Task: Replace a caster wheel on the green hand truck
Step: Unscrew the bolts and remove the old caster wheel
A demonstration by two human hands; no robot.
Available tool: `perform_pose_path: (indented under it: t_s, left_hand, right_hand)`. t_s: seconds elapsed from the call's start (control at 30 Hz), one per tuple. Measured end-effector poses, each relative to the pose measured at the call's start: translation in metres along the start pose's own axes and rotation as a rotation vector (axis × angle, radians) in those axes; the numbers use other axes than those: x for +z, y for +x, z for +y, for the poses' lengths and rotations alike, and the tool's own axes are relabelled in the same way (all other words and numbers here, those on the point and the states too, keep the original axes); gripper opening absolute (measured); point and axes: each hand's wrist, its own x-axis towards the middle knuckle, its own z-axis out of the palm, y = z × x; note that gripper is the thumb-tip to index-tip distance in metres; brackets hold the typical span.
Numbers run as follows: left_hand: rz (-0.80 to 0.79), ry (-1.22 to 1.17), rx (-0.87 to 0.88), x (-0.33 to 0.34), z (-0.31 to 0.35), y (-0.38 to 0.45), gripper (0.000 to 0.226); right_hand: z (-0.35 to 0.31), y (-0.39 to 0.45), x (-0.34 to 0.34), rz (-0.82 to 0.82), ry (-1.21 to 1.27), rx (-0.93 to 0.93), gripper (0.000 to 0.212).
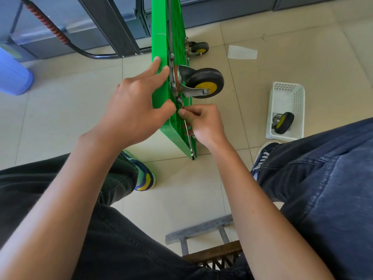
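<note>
The green hand truck [161, 27] stands on its edge on the tiled floor, underside facing right. A black caster wheel [203, 82] with a yellow hub sticks out from its mounting plate. My left hand [135, 106] presses on the green deck's edge beside the caster, fingers mostly straight and thumb against the edge. My right hand [201, 122] grips a slim metal wrench [188, 136] just below the caster plate. A second caster [198, 48] shows farther up the truck. A loose caster wheel [282, 122] lies in a white basket [286, 91] at the right.
My knees and shoes flank the truck. A metal stool frame [203, 237] sits between my legs. A blue container [14, 73] stands at the left, a dark frame with a black hose [84, 51] behind, and a white paper scrap [242, 52] on the floor.
</note>
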Motion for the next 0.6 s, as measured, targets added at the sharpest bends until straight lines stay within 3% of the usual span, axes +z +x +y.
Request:
perform_pose_path:
  t_s: [0.23,0.37,0.6]
  left_hand:
    - [0.003,-0.001,0.003,0.0000,0.0015,-0.0012,0.071]
    - [0.003,0.003,0.007,-0.0005,0.0017,-0.0019,0.071]
    - [-0.004,0.001,0.025,-0.0003,-0.0011,-0.0014,0.066]
  right_hand:
    - [0.0018,-0.0004,-0.0001,-0.003,0.008,0.000,0.005]
    - [0.0001,-0.0004,-0.0014,0.001,-0.049,-0.031,0.022]
    - [0.0088,0.0070,-0.0018,0.042,-0.255,-0.261,0.022]
